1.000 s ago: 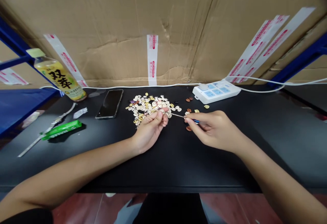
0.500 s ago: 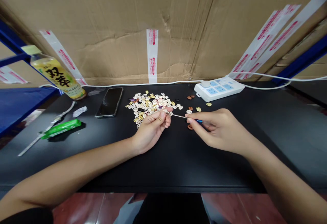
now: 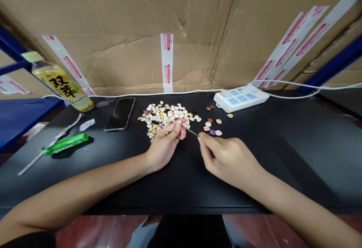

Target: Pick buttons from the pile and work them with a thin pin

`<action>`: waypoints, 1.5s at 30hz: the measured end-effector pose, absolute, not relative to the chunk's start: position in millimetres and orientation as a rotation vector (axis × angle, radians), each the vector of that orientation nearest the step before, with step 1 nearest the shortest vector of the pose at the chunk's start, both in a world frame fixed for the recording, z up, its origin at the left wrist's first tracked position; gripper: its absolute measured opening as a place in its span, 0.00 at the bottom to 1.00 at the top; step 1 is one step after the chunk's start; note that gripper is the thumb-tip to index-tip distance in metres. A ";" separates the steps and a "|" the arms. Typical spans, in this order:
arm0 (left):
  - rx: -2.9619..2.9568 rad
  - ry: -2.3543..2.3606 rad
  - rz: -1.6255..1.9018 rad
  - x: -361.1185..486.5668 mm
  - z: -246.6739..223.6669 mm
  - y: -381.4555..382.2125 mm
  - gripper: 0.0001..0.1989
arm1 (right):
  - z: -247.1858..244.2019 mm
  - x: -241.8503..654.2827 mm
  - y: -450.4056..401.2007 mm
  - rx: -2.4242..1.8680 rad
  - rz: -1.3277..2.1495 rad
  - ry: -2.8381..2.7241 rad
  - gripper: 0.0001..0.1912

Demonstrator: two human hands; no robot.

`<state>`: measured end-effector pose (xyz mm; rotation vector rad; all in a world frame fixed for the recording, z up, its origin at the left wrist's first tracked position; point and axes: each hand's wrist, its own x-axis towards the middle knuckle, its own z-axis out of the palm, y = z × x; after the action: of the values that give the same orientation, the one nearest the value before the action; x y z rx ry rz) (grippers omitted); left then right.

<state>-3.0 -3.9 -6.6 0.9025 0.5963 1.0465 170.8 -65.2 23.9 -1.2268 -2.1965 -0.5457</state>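
My left hand (image 3: 169,137) is closed in a pinch in front of the pile, on a small pale button-like piece (image 3: 179,122) mostly hidden by thumb and finger. In my right hand (image 3: 223,157) is a thin metal rod-like tool (image 3: 190,130), gripped between thumb and forefinger. Its tip meets the left fingertips; its handle is hidden in the palm. Behind the left hand lies a pile of small oval button-like pieces (image 3: 169,114) with holes, mostly cream, with yellow, black and purple ones. Several more pieces, among them a purple one (image 3: 212,132), lie scattered beyond the right hand.
A white power strip (image 3: 241,99) stands at the back right, its cable along the cardboard wall (image 3: 127,33). On the left are a phone (image 3: 120,114), a green wrapped packet (image 3: 66,144), a pale strap (image 3: 56,139), a paper scrap (image 3: 87,124) and a drink bottle (image 3: 62,83).
My right hand has moved left and toward me, tilting the tool more steeply and hiding its blue handle. Purple and white pieces behind it now show. The left hand has barely moved.
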 end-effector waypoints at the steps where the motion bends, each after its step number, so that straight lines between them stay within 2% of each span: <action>1: 0.894 0.600 1.051 -2.8 -6.7 -3.9 0.10 | 20.7 167.9 -65.7 -1.216 -0.615 -2.198 0.11; 6: 0.821 0.626 1.085 -2.2 -6.1 -4.6 0.10 | 6.3 156.4 -66.6 -1.137 -0.905 -2.199 0.12; 15: 0.761 0.603 1.118 -2.6 -8.1 -4.2 0.08 | -1.7 147.0 -65.2 -1.026 -1.166 -2.259 0.12; 17: 0.758 0.602 1.135 -3.1 -9.0 -3.5 0.07 | -2.0 150.5 -59.7 -1.020 -1.092 -2.244 0.12; 20: 0.765 0.597 1.150 -3.6 -9.2 -3.1 0.08 | -1.2 157.6 -51.0 -1.112 -0.704 -2.205 0.10; 22: 0.769 0.601 1.159 -3.3 -8.5 -3.2 0.09 | -1.2 160.1 -48.7 -1.099 -0.648 -2.212 0.11; 26: 0.780 0.625 1.174 -2.2 -6.8 -3.9 0.08 | -6.0 154.6 -52.7 -0.950 -1.197 -2.287 0.13; 28: 0.778 0.632 1.179 -2.1 -6.7 -3.7 0.08 | -8.8 151.6 -53.0 -0.927 -1.268 -2.294 0.14; 33: 0.776 0.620 1.179 -2.5 -8.8 -2.5 0.09 | -6.1 163.6 -40.3 -1.029 -0.768 -2.228 0.11; 38: 0.791 0.608 1.196 -2.0 -9.3 -2.5 0.08 | -1.9 169.5 -35.9 -0.837 -1.075 -2.368 0.15; 43: 0.761 0.651 1.187 -1.7 -6.7 0.1 0.08 | -4.1 161.7 -34.8 -1.157 -0.513 -2.297 0.15; 45: 0.763 0.655 1.174 -1.9 -6.3 1.1 0.09 | -1.2 164.2 -33.6 -1.123 -0.503 -2.353 0.16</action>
<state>-1.9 1.1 -6.3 0.7626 0.6550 1.1740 164.2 -33.6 -1.2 -1.1228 -2.3530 -0.5026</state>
